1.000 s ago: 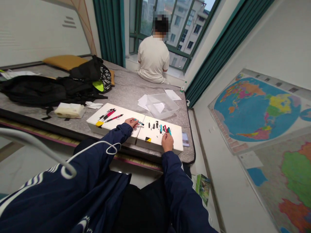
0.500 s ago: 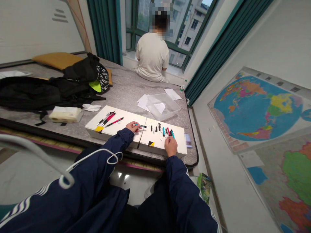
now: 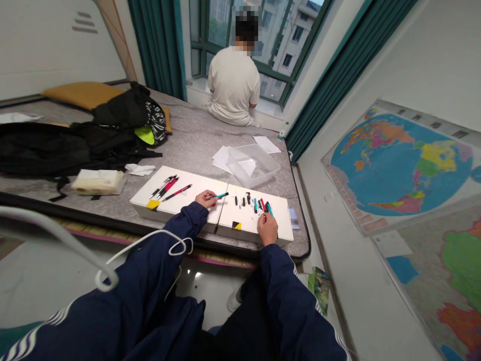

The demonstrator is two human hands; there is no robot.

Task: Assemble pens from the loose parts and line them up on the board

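My left hand [image 3: 206,199] is closed around a teal pen barrel [image 3: 221,196] with a dark end, held above the seam between two white boxes [image 3: 205,183]. Over the right-hand box, my right hand [image 3: 267,228] is closed with its fingertips pinched; whatever they hold is too small to make out. Just beyond those fingertips lie pen parts: a teal barrel [image 3: 269,208], a red barrel [image 3: 262,204] and several small black pieces [image 3: 243,201]. On the left-hand box lie several pens in red and black [image 3: 168,186], with one red and black pen [image 3: 177,193] set apart.
A clear plastic bin [image 3: 259,168] and white papers [image 3: 221,159] lie on the bed behind the boxes. To the left are a tissue pack [image 3: 98,182] and black bags [image 3: 41,148]. A person [image 3: 235,85] sits by the window, back turned. A white cable [image 3: 146,238] crosses my left sleeve.
The teal barrel in my left hand has turned, its far end now pointing up and to the right. My right hand stays pinched near the pen parts. The whole view has shifted slightly.
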